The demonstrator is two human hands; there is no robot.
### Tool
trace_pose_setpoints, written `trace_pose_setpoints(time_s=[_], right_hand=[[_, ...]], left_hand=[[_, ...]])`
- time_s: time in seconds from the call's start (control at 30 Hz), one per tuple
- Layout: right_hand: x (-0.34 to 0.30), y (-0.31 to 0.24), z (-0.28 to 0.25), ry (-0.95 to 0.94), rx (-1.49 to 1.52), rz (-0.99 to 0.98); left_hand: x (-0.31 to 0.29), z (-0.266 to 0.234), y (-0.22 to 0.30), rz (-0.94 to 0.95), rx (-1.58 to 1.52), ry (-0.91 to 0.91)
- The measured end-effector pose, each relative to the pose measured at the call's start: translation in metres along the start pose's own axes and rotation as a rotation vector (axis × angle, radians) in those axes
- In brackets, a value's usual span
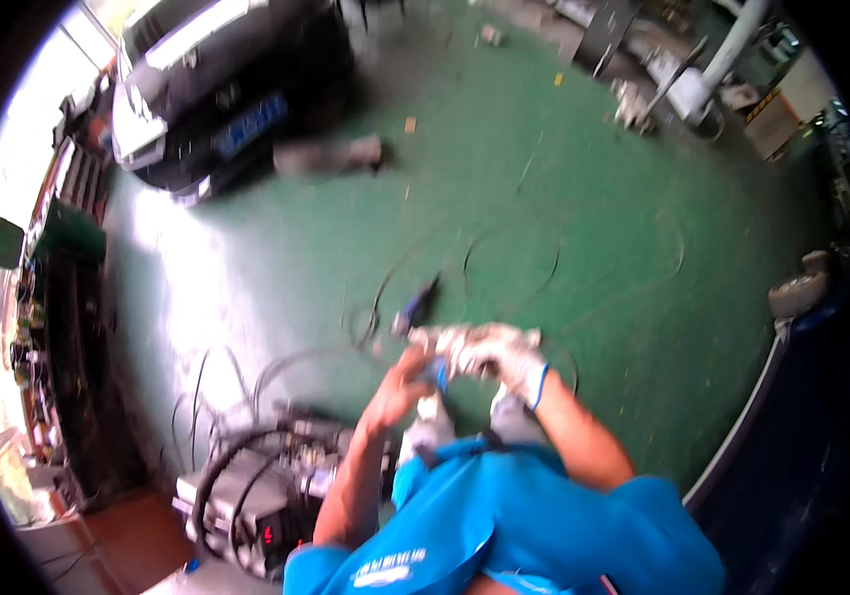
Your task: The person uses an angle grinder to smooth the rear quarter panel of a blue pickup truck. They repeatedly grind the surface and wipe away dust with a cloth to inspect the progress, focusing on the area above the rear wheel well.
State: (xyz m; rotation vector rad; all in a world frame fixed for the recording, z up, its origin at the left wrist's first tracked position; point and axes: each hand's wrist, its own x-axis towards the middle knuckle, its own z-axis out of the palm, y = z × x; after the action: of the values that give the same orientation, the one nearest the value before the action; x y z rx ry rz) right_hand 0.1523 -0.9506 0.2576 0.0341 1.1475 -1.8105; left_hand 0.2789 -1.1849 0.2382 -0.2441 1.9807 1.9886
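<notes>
My left hand (408,375) is bare, with its fingers at a white work glove (452,349) in front of my body. A blue edge like a cuff shows beside those fingers. My right hand (514,363) wears a white glove with a blue cuff, and its fingers are curled against the loose white fabric. Blur hides how the left fingers lie. Just beyond the hands, a blue hand tool with a dark end (417,303) lies on the floor.
Thin cables (375,297) loop across the green floor (604,228). At lower left stands a machine (256,501) with thick hoses and a red display. A black car (232,99) is at far left, a grey-brown cylinder (326,156) beside it. A dark blue panel (782,436) edges the right.
</notes>
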Motion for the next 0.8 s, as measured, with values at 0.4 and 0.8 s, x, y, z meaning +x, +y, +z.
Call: trace_pose_setpoints(time_s=[0.4,0.8], right_hand=[[0.005,-0.085,-0.003,0.154,0.178,-0.175],[0.001,-0.075,0.013,0.330,-0.865,-0.285]], left_hand=[[0.049,0.045,0.047,0.480,0.574,0.680],[0.107,0.064,0.061,0.188,-0.534,0.365]])
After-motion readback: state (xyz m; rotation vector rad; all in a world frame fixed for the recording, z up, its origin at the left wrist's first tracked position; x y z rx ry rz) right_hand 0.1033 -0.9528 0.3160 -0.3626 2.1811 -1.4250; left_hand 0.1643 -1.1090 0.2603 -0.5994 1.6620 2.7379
